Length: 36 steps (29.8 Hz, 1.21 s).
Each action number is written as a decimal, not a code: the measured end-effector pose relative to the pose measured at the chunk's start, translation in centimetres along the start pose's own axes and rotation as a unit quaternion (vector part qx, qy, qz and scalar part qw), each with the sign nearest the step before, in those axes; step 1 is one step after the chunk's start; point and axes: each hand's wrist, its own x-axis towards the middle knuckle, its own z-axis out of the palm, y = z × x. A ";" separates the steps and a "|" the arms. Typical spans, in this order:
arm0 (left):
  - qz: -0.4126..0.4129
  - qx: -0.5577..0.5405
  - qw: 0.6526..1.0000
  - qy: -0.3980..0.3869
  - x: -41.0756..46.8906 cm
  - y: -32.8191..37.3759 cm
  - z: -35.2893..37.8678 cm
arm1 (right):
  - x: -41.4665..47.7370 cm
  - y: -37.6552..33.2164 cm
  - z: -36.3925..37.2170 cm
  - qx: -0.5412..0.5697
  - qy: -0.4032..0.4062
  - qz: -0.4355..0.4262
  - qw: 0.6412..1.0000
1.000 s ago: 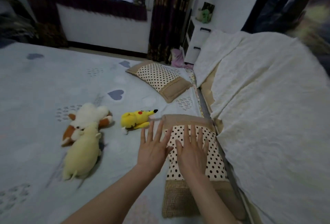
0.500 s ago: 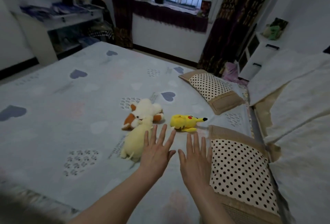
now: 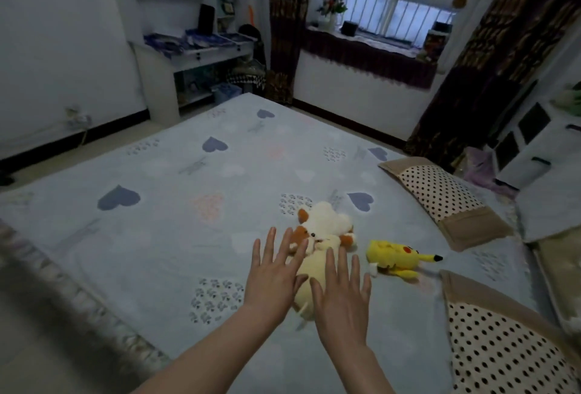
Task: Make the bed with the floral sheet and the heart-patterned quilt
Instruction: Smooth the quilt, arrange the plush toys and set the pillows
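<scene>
The pale blue heart-patterned quilt (image 3: 176, 192) lies spread flat over the bed. A strip of floral sheet (image 3: 47, 271) shows along the quilt's left edge. My left hand (image 3: 273, 274) and my right hand (image 3: 341, 294) reach forward side by side, fingers straight and spread, holding nothing. Both hover over a cream plush toy (image 3: 309, 280); whether they touch it I cannot tell. A white and brown plush (image 3: 323, 224) lies just beyond it, and a yellow plush (image 3: 396, 254) to the right.
Two polka-dot pillows lie at the bed's right side, one far (image 3: 440, 199), one near (image 3: 500, 349). A white padded headboard (image 3: 553, 214) is at the right edge. A desk with shelves (image 3: 191, 48), a curtained window (image 3: 390, 13) and a white cabinet (image 3: 534, 139) stand beyond the bed.
My view has swung left from the headboard side toward the room. Both hands have moved left off the near polka-dot pillow and now hover over the cream plush, still spread flat.
</scene>
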 end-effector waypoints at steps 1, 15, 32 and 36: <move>-0.017 0.004 1.000 0.006 0.1 -1.2 -0.3 | 0.8 -1.2 0.4 0.002 -0.004 -0.012 1.000; -0.096 0.002 0.995 -0.040 -0.8 -22.4 -4.1 | 5.7 -22.3 5.4 0.000 0.001 -0.073 0.997; -0.153 0.005 0.987 -0.055 0.7 -43.4 -7.0 | 13.0 -42.7 11.5 0.009 0.006 -0.125 0.992; -0.133 -0.003 0.991 -0.016 1.6 -49.6 -8.2 | 14.9 -47.6 12.1 0.007 0.016 -0.092 0.996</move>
